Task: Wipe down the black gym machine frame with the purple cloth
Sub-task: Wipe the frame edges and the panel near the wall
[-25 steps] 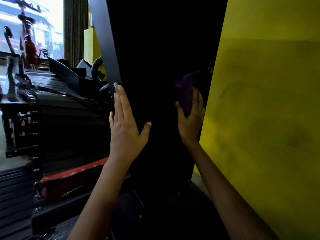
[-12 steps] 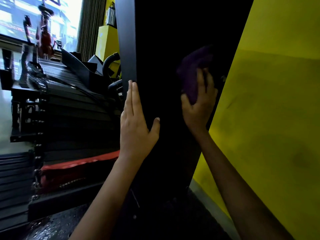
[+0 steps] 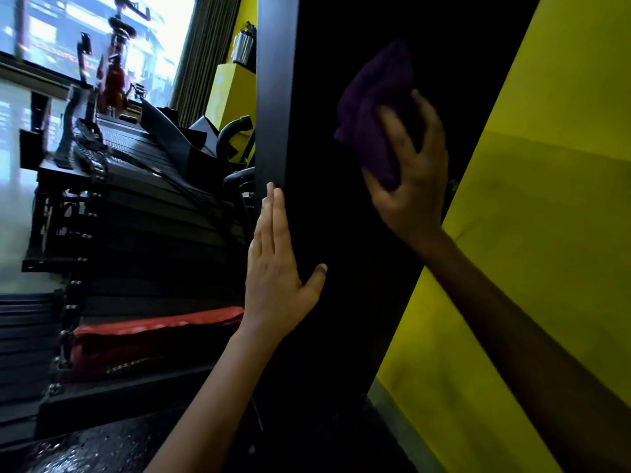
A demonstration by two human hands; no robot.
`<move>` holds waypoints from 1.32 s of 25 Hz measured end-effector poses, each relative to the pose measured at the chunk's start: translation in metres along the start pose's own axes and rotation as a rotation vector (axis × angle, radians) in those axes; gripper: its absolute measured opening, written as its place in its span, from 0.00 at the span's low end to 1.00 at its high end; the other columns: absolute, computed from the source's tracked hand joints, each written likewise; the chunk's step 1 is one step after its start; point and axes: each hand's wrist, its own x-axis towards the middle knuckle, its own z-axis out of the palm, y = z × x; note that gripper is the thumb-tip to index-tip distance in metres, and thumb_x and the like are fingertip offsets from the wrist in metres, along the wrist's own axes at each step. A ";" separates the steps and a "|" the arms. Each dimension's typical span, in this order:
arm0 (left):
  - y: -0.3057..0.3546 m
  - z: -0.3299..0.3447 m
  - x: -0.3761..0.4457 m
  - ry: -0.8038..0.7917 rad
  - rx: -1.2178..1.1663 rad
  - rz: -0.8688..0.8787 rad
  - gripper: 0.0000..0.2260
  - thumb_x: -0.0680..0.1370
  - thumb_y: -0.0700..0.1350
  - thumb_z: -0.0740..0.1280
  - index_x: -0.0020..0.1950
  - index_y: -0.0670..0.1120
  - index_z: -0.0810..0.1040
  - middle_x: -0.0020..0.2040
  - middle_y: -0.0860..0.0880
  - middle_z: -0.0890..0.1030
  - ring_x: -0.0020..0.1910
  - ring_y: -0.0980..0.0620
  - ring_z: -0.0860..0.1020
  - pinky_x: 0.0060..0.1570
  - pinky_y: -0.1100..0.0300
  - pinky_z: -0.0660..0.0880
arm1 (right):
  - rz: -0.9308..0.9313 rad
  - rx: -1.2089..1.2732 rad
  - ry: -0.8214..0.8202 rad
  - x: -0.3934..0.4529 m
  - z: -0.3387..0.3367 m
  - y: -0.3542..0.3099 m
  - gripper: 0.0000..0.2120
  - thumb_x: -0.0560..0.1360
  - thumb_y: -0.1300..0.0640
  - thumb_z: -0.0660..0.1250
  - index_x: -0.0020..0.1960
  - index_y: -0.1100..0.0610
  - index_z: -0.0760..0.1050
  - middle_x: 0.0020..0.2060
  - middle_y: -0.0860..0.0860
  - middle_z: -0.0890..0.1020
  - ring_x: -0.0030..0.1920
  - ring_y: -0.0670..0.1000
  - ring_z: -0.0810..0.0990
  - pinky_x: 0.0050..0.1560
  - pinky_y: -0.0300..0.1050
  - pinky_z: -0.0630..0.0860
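Observation:
A tall black gym machine frame (image 3: 327,206) rises through the middle of the view, with a grey edge on its left side. My left hand (image 3: 278,268) lies flat against the frame's left edge, fingers straight and together, thumb spread. My right hand (image 3: 408,175) presses a bunched purple cloth (image 3: 374,110) against the black face, higher up and to the right. Its fingers are spread over the cloth and blurred by motion. Part of the cloth sticks out above and left of the fingers.
A yellow wall (image 3: 546,199) stands close on the right of the frame. On the left sits a stack of black weight plates (image 3: 136,240) with a red part (image 3: 153,332) below. A bright window (image 3: 68,46) and curtain (image 3: 205,52) lie behind. Dark speckled floor (image 3: 102,448) is below.
My right hand has slid the purple cloth upward along the black frame. My left hand stays flat on the frame's left edge. The view has tilted up and closer.

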 end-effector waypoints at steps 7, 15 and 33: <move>-0.008 0.004 0.002 -0.036 -0.243 -0.045 0.46 0.70 0.44 0.69 0.75 0.57 0.40 0.75 0.65 0.41 0.78 0.53 0.45 0.74 0.39 0.53 | -0.380 -0.128 -0.134 0.004 0.003 -0.032 0.27 0.74 0.43 0.62 0.70 0.47 0.60 0.69 0.56 0.60 0.55 0.57 0.66 0.48 0.51 0.71; -0.013 -0.004 -0.005 0.098 -0.430 -0.018 0.32 0.69 0.28 0.61 0.74 0.37 0.59 0.74 0.42 0.62 0.75 0.48 0.60 0.73 0.59 0.59 | -0.195 -0.121 -0.007 0.004 0.014 -0.046 0.27 0.73 0.43 0.64 0.68 0.47 0.59 0.63 0.54 0.56 0.61 0.56 0.63 0.52 0.53 0.74; -0.067 -0.008 -0.054 -0.149 -0.350 -0.218 0.29 0.78 0.54 0.61 0.72 0.37 0.64 0.72 0.40 0.66 0.72 0.44 0.66 0.71 0.49 0.64 | -0.104 -0.017 -0.276 -0.230 0.035 -0.101 0.17 0.74 0.47 0.64 0.61 0.49 0.70 0.60 0.60 0.67 0.45 0.58 0.71 0.42 0.49 0.69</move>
